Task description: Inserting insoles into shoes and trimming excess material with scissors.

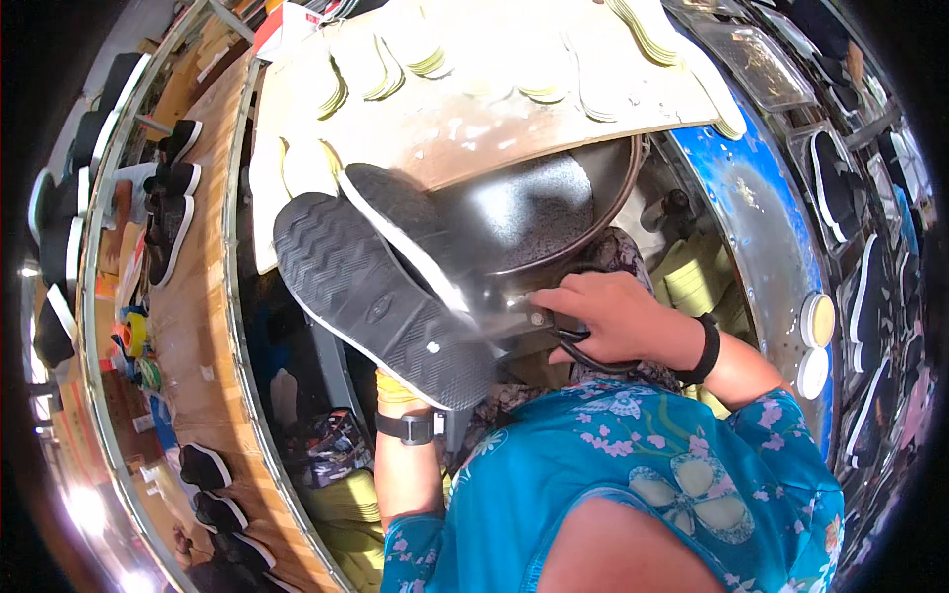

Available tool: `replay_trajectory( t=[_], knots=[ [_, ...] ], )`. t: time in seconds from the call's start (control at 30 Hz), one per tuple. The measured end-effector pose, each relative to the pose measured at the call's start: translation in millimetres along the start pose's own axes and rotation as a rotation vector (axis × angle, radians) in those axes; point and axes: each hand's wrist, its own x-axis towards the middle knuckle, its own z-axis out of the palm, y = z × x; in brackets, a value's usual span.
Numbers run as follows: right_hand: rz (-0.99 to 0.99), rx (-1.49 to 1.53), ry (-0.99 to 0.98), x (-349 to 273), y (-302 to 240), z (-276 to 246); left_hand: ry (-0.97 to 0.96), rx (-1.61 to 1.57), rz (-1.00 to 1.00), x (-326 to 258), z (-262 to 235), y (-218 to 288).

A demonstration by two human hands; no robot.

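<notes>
A black shoe (381, 296) with a ribbed sole and a white edge strip is turned sole-up in front of me. My left hand (393, 387) is under it and mostly hidden; only a yellow-covered bit shows above the wrist with a black watch, and it appears to hold the shoe up. My right hand (618, 316), a black band on its wrist, grips a pair of black-handled scissors (539, 324). The blades point left and meet the shoe's edge near the heel.
A wooden board (465, 128) with stacks of pale insoles (643, 30) lies beyond the shoe, over a dark round pan (554, 212). Finished black shoes (173, 212) line the wooden bench at left. A blue metal surface (761, 227) with two round white lids (816, 321) curves at right.
</notes>
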Motion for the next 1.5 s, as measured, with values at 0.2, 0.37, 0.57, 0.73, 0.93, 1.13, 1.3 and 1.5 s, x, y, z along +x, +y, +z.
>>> replay_trajectory(
  t=[0.2,0.37,0.57,0.73,0.93,1.13,1.3,1.5],
  knots=[
    [-0.133,-0.197,-0.073,26,-30,-1,0.237,-0.016,0.188,-3,-6,-2],
    [-0.137,-0.028,-0.107,30,-30,10,0.444,-0.332,0.181,-45,-1,52],
    [-0.090,0.130,0.017,63,-35,16,1.026,1.048,0.067,-154,-70,128],
    [-0.182,0.004,-0.058,80,-68,37,1.416,1.372,0.124,-193,-185,185],
    [-0.243,-0.009,-0.285,106,-127,62,1.750,1.211,-0.710,-329,-372,169],
    [-0.290,-0.047,-0.309,141,-146,84,1.844,1.407,-0.256,-376,-302,181],
    [-0.469,0.034,-0.449,177,-195,115,1.573,1.866,0.126,-435,-230,159],
    [-0.649,0.121,-0.593,203,-262,157,1.370,1.838,-0.303,-553,-150,100]
  ],
)
